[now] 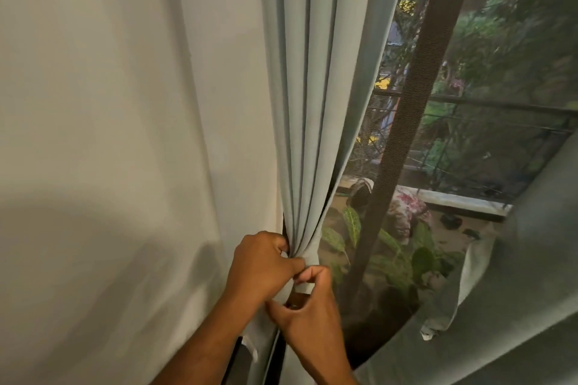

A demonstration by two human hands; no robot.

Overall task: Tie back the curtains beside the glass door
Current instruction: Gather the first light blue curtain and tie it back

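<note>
Wall [109, 103]: plain, off-white, matte. Glass door [500, 78]: dark frame, mesh-textured, foliage blurred beyond. Curtains, two: pale grey-blue curtain [316, 103], smooth cloth gathered into vertical pleats beside the door; second curtain [516, 306] cut off at right. Left hand [262, 262]: fingers bunch the pleats. Right hand [308, 306]: fingers pinch a fabric band [305, 286] around them, fastening hidden.

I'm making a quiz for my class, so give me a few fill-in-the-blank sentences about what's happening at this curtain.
1. Both hands, the left hand and the right hand, grip the gathered ____.
2. The curtain hangs just right of a plain white ____.
3. Behind the dark door frame, outside, stand leafy green ____.

Missing words: curtain; wall; plants
</note>
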